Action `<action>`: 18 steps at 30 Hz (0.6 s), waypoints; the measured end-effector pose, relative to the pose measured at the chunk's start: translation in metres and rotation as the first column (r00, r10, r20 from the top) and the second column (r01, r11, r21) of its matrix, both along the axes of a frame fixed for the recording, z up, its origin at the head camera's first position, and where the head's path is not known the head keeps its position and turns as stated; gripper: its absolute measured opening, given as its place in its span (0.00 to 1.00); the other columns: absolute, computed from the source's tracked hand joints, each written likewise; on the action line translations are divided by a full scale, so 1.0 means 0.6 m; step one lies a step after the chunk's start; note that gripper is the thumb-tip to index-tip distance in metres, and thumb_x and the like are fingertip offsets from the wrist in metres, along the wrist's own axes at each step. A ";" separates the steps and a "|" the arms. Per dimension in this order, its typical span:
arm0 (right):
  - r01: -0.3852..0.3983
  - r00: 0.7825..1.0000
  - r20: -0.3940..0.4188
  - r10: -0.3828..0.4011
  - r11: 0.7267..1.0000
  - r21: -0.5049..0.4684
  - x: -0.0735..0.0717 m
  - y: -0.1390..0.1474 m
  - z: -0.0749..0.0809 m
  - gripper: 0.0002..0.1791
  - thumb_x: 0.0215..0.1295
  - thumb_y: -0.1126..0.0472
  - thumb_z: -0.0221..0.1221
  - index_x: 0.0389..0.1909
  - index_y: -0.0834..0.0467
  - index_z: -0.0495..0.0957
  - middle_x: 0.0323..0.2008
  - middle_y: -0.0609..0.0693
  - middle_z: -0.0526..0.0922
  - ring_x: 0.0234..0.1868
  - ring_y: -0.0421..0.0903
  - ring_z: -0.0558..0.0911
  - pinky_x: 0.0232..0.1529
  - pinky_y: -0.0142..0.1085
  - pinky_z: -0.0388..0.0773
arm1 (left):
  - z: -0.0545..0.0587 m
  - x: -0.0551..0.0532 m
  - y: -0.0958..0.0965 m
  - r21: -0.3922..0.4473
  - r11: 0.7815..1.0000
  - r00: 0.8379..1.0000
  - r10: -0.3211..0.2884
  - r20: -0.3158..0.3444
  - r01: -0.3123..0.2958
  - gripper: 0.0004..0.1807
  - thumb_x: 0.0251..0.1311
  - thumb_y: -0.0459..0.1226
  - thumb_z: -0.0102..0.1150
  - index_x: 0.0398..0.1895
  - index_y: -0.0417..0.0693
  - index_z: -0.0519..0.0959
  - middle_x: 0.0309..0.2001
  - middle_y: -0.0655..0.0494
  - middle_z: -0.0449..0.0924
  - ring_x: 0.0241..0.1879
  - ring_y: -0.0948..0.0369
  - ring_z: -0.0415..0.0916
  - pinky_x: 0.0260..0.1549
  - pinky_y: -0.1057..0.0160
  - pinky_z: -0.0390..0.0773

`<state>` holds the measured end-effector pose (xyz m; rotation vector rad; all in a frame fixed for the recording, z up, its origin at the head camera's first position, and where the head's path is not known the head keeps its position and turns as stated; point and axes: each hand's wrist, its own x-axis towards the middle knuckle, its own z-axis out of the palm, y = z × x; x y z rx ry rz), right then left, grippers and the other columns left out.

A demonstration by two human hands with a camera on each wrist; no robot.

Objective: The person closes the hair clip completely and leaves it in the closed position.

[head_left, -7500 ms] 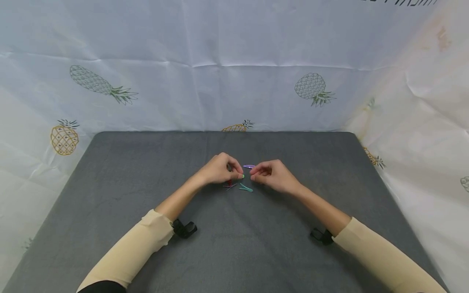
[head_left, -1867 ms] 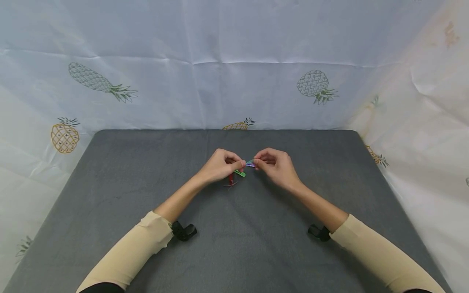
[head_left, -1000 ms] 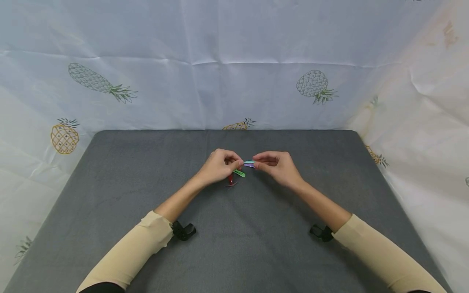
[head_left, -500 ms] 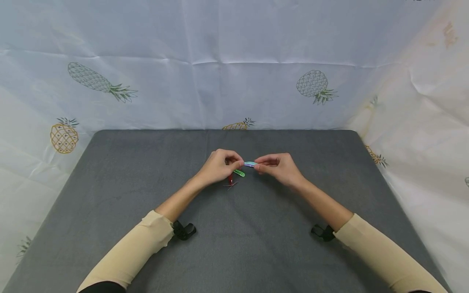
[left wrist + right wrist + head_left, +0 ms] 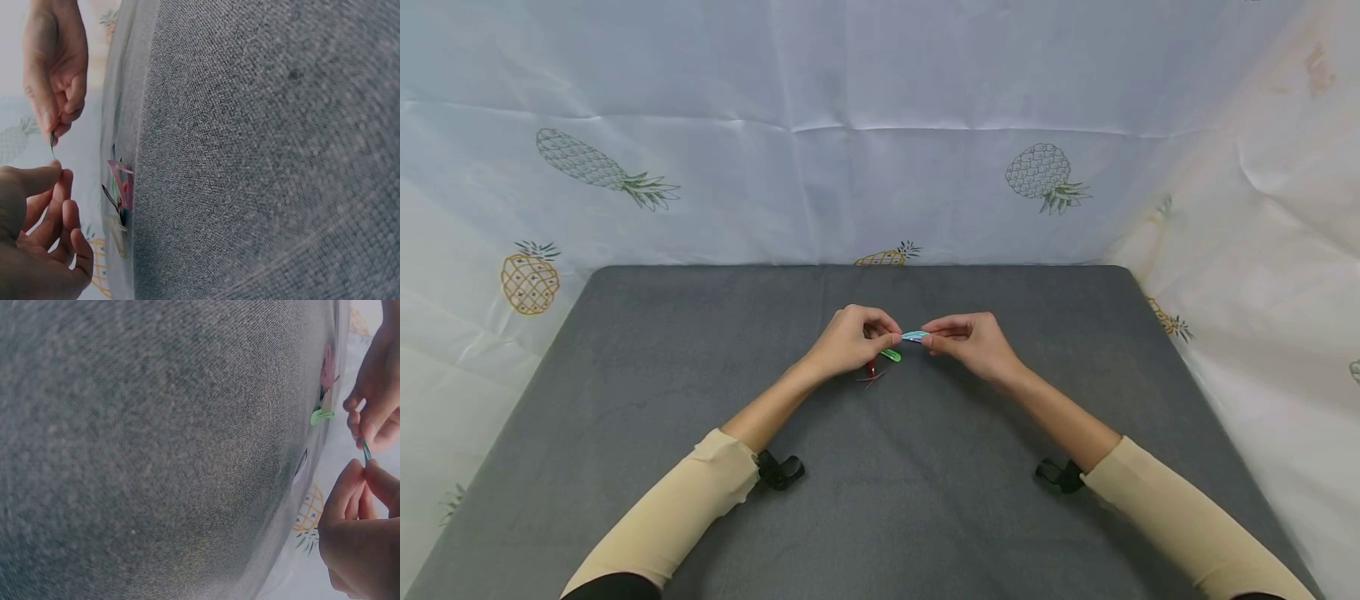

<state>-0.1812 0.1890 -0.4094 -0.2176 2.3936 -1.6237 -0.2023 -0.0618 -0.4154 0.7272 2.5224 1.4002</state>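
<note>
A teal snap hair clip [image 5: 913, 335] hangs in the air between both hands above the table. My left hand [image 5: 853, 337] pinches one end of it between thumb and index finger. At the other end, my right hand [image 5: 973, 342] pinches the clip with thumb and fingertips. The fingers cover both ends, so whether the clip is snapped cannot be made out. Under the left hand lie a green hair clip [image 5: 891, 355] and a red one [image 5: 871, 367], partly hidden. A purple clip [image 5: 301, 465] rests on the table in the right wrist view.
Thin dark crossing strips [image 5: 872, 380], perhaps an opened clip, lie in front of the red clip. A grey cloth covers the table [image 5: 880, 500]. Behind it hangs a white pineapple-print sheet [image 5: 925, 192].
Earlier the left hand held the green clip and the teal one lay spread on the table. The green clip now lies down; both hands hold the teal clip, whose arms look closer together.
</note>
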 end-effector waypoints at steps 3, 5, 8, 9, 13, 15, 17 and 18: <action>-0.001 1.000 0.002 0.001 1.000 -0.009 0.001 0.000 0.000 0.15 0.74 0.63 0.70 0.56 0.66 0.88 0.49 0.67 0.92 0.45 0.54 0.94 0.53 0.46 0.90 | 0.000 0.000 0.001 -0.005 1.000 1.000 0.000 -0.001 0.000 0.05 0.73 0.35 0.69 0.43 0.43 0.91 0.35 0.45 0.90 0.28 0.63 0.78 0.30 0.67 0.74; -0.007 1.000 -0.001 0.007 1.000 -0.011 0.001 0.000 -0.001 0.15 0.74 0.63 0.69 0.56 0.67 0.88 0.50 0.68 0.92 0.45 0.54 0.94 0.53 0.46 0.90 | 0.000 -0.001 0.001 -0.009 1.000 1.000 -0.002 -0.001 0.002 0.05 0.73 0.35 0.68 0.43 0.43 0.91 0.35 0.45 0.90 0.28 0.63 0.78 0.30 0.67 0.73; -0.016 1.000 -0.005 0.016 1.000 -0.011 0.001 0.001 -0.003 0.15 0.74 0.64 0.69 0.57 0.67 0.88 0.51 0.68 0.92 0.46 0.54 0.94 0.54 0.45 0.90 | -0.002 -0.003 0.002 -0.012 1.000 1.000 -0.004 0.004 0.004 0.06 0.74 0.35 0.68 0.43 0.42 0.90 0.36 0.44 0.90 0.28 0.63 0.78 0.30 0.67 0.73; -0.020 1.000 -0.008 0.020 1.000 -0.009 0.001 0.002 -0.003 0.15 0.74 0.65 0.69 0.57 0.67 0.88 0.51 0.68 0.91 0.46 0.54 0.94 0.54 0.45 0.90 | -0.003 -0.003 0.002 -0.013 1.000 1.000 -0.004 0.004 0.004 0.06 0.74 0.35 0.68 0.43 0.42 0.90 0.36 0.44 0.90 0.27 0.64 0.78 0.30 0.68 0.73; -0.031 0.999 -0.017 0.031 1.000 0.004 0.001 0.003 -0.007 0.15 0.74 0.65 0.68 0.58 0.67 0.88 0.51 0.68 0.91 0.45 0.52 0.94 0.52 0.44 0.90 | -0.006 -0.005 0.003 -0.018 1.000 1.000 -0.005 -0.004 0.005 0.07 0.74 0.35 0.68 0.43 0.40 0.90 0.36 0.44 0.91 0.27 0.64 0.78 0.29 0.68 0.73; -0.035 0.999 -0.023 0.035 0.999 0.011 0.001 0.004 -0.008 0.15 0.74 0.65 0.68 0.57 0.67 0.88 0.50 0.68 0.92 0.44 0.52 0.94 0.51 0.43 0.90 | -0.007 -0.005 0.003 -0.021 1.000 1.000 -0.005 -0.013 0.005 0.06 0.73 0.35 0.68 0.43 0.41 0.90 0.35 0.44 0.91 0.27 0.63 0.79 0.29 0.68 0.73; -0.036 0.999 -0.026 0.036 0.999 0.013 0.000 0.004 -0.009 0.15 0.74 0.65 0.68 0.57 0.67 0.88 0.49 0.68 0.92 0.44 0.52 0.94 0.50 0.43 0.90 | -0.007 -0.006 0.005 -0.025 1.000 1.000 -0.005 -0.021 0.004 0.06 0.73 0.35 0.68 0.42 0.41 0.90 0.35 0.44 0.91 0.27 0.62 0.80 0.28 0.68 0.74; -0.036 0.999 -0.027 0.036 0.999 0.014 0.000 0.004 -0.009 0.15 0.74 0.65 0.68 0.57 0.67 0.88 0.49 0.68 0.92 0.43 0.51 0.94 0.50 0.43 0.90 | -0.008 -0.007 0.005 -0.027 1.000 1.000 -0.005 -0.024 0.005 0.06 0.73 0.34 0.68 0.42 0.41 0.90 0.35 0.44 0.91 0.27 0.62 0.80 0.28 0.68 0.74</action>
